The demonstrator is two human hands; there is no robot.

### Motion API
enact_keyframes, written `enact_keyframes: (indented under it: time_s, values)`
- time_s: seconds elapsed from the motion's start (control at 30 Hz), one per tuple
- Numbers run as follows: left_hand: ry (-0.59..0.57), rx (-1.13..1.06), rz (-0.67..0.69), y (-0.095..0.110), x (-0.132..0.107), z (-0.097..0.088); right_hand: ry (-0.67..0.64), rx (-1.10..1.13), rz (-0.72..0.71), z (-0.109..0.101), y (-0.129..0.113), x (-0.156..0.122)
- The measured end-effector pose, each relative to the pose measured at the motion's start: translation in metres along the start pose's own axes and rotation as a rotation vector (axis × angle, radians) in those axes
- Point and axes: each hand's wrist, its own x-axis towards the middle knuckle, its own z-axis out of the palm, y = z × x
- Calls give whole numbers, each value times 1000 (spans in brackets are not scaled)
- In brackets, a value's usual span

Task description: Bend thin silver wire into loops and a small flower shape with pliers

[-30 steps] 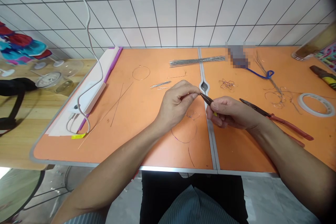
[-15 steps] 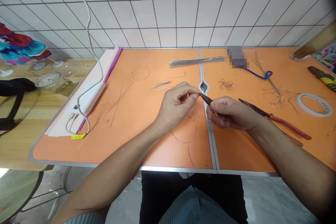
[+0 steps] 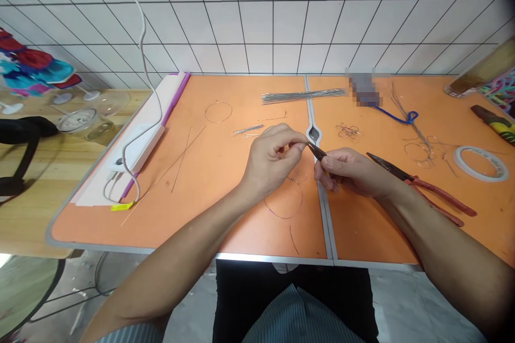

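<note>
On my feed the big shapes are a white tiled wall (image 3: pixel 273 21) and, below it, an orange folding table (image 3: pixel 225 230) split by a metal seam (image 3: pixel 322 214) with a keyhole-shaped cutout (image 3: pixel 314 133). The left half carries a power strip (image 3: pixel 140 147) with its white cable (image 3: pixel 141 48), and two long wires (image 3: pixel 177 166) lie crossed beside it. Toward the back sits a bundle of straight rods (image 3: pixel 301 96). On the right half I can see a tape roll (image 3: pixel 480 163), a blue cord (image 3: pixel 396 117) and red-handled pliers (image 3: pixel 438 198) lying just beside the right forearm. Wire loops are scattered across both halves, the nearest a thin ring (image 3: pixel 284 209) right under the hands.

The hands are together over the seam, just below the cutout, and all the action is there. The right hand (image 3: pixel 354 171) is closed around small pliers (image 3: pixel 317 151), their dark tips pointing up and left. The left hand (image 3: pixel 271 163) is pinched shut right at those tips, fingers bunched, almost meeting them. Whatever the left fingertips (image 3: pixel 300 146) hold is too fine for me to tell on this feed, and I can't confirm that the pliers are biting on anything
</note>
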Motion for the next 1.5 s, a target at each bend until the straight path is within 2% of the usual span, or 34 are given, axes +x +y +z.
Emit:
enact_keyframes:
  time_s: [0.27, 0.73, 1.07, 1.33, 1.5]
  values:
    - [-36, -6, 24, 0, 0, 0, -22, 63, 39, 2, -7, -2]
    - [-8, 52, 60, 1, -4, -2, -43, 45, -1, 1, -4, -1]
    - [-6, 84, 107, 0, -4, -1, -84, 140, 14, 4, -4, -4]
    - [11, 51, 125, 3, -5, 0, -38, 149, 11, 9, -5, -3]
    - [17, 45, 66, 4, -6, 1, 24, 92, 4, 11, -7, -4]
